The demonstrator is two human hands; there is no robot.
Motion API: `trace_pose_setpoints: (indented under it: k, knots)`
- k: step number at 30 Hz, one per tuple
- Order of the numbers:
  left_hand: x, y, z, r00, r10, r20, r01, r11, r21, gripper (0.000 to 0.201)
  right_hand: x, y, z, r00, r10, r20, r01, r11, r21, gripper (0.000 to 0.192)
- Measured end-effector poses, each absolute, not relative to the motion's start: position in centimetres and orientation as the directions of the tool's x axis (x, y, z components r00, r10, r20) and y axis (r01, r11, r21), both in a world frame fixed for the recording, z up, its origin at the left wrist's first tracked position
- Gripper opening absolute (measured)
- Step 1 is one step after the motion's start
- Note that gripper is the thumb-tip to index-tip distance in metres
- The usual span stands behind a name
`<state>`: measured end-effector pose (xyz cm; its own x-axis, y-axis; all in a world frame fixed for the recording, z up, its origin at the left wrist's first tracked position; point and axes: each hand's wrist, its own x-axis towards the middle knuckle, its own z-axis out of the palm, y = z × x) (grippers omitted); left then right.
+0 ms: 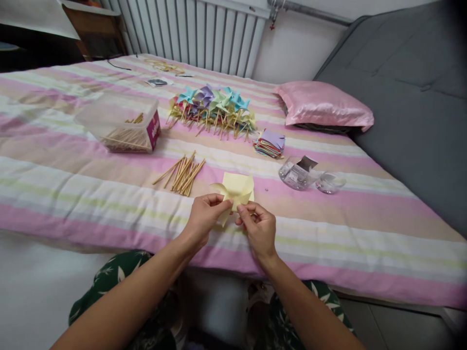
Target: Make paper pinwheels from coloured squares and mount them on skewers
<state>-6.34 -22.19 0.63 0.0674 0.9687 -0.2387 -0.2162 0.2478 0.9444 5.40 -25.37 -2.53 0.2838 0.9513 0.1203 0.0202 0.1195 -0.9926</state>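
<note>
Between both hands is a pale yellow pinwheel paper (239, 198) with its cut corners curling up. My left hand (207, 214) pinches it from the left, thumb near its middle. At its lower right edge, my right hand (258, 226) grips it between thumb and bent fingers. The fingertips hide part of the paper. Behind it a flat yellow paper square (233, 179) shows; whether it is a separate sheet I cannot tell. A loose pile of short wooden sticks (184, 175) lies just left of the hands.
Finished paper pinwheels (215, 104) are heaped farther back. A clear plastic box (120, 121) holds more sticks. To the right are a stack of coloured papers (270, 142), an open clear round container (297, 174), its smaller clear part (329, 183) and a pink pillow (324, 104).
</note>
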Motion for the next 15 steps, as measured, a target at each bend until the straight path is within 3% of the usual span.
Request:
trace_pose_setpoints:
  k: [7, 15]
  knots:
    - [-6.26, -22.25, 0.46, 0.108, 0.976, -0.191, -0.176, 0.208, 0.962, 0.014, 5.35, -25.23, -2.89, 0.342, 0.934, 0.101, -0.011, 0.111, -0.994, 0.024]
    - [-6.55, -22.02, 0.46, 0.096, 0.977, -0.19, -0.163, 0.204, 0.965, 0.013, 5.85, -25.01, -3.12, 0.363, 0.913, 0.186, 0.132, 0.148, -0.98, 0.018]
